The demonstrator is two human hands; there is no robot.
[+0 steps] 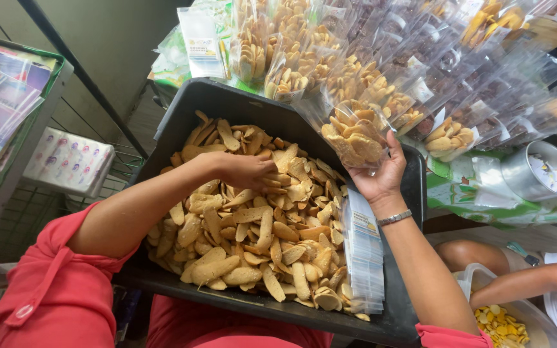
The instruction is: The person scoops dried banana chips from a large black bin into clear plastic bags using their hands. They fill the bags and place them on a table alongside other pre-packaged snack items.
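Left hand digs into the crackers, right hand lifts a filled bag

The left hand [247, 169] is curled down into the heap of long tan crackers [253, 225], fingers closed on some at about 12 o'clock of the black tub [182, 109]; the right hand [381, 173], at 2 o'clock of the tub, grips a clear bag of crackers [354, 136] from below, while a stack of empty bags [363, 251] leans at the 4 o'clock wall

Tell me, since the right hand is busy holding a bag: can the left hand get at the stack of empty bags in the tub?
Probably yes. The left hand lies on the crackers, and the stack of empty bags stands uncovered along the tub; only the right hand's forearm is close by.
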